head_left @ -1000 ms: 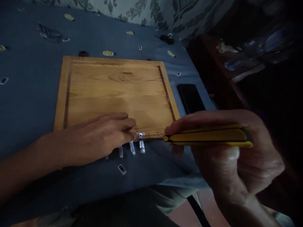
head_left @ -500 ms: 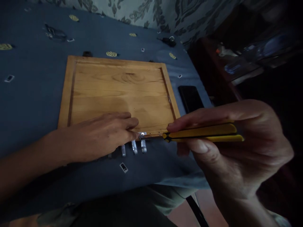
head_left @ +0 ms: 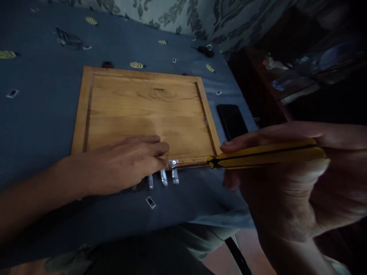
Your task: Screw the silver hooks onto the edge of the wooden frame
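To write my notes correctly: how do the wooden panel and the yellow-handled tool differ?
The wooden panel is broad and rectangular; the yellow-handled tool is long and narrow. The panel is light brown, the tool's handle yellow with black lines. The panel lies on the blue cloth, while the tool is held in the right hand. Both have a hand at them.

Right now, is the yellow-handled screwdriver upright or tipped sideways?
Tipped sideways: the screwdriver lies nearly level in the right hand, its dark shaft pointing left toward the bracket.

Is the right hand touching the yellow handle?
Touching: the head view shows the yellow handle gripped in the right hand, skin against it with no gap.
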Demonstrator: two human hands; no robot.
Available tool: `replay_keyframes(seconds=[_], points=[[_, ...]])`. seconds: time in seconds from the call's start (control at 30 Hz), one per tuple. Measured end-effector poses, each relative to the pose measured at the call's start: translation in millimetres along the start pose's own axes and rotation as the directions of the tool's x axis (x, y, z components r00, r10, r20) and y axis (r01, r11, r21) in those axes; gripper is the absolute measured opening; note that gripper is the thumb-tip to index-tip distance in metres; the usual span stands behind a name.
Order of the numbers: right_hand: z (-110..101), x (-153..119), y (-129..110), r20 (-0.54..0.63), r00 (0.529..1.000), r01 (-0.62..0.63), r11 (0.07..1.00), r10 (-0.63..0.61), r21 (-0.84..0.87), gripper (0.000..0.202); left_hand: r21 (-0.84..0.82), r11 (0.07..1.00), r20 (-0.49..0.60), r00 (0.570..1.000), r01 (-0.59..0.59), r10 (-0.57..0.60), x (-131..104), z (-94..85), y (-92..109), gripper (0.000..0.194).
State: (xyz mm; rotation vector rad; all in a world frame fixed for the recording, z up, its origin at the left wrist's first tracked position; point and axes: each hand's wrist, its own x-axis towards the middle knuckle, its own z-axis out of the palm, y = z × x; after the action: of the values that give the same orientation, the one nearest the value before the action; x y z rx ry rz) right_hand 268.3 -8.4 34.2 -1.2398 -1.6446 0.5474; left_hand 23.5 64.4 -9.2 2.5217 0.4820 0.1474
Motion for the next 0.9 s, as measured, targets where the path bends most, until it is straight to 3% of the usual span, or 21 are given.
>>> replay_keyframes(seconds=[0.07, 0.17, 0.5, 0.73, 0.9], points=[[-0.2, 0.9, 0.3, -0.052, 0.998, -0.035, 0.996, 0.039, 0.080, 0.020, -0.004, 1.000, -0.008, 1.000, 0.001, -0.001, 0.4, -0.5, 0.6, 0.032], [0.5, 1.6, 1.9, -0.028, 0.999, -0.040, 0.987, 0.045, 0.153, 0.014, 0.006, 1.000, -0.014, 1.000, 0.022, -0.022, 0.9, -1.1, 3.3, 0.033], [-1.2, 0.9, 0.3, 0.003, 1.000, 0.008, 0.993, -0.009, 0.117, 0.018, -0.012, 1.000, -0.028, 0.999, 0.016, -0.016, 0.4, -0.9, 4.2, 0.031], [-1.7, 4.8, -6.4, -0.010, 1.000, 0.015, 0.997, -0.016, -0.079, 0.020, -0.016, 1.000, 0.002, 1.000, 0.024, -0.024, 1.1, -2.5, 5.0, 0.025], [0.3, 5.9, -9.3, 0.027, 0.999, 0.021, 1.000, -0.021, -0.006, 0.012, 0.031, 1.000, 0.001, 1.000, 0.002, -0.002, 1.2, -0.6, 2.9, 0.024]])
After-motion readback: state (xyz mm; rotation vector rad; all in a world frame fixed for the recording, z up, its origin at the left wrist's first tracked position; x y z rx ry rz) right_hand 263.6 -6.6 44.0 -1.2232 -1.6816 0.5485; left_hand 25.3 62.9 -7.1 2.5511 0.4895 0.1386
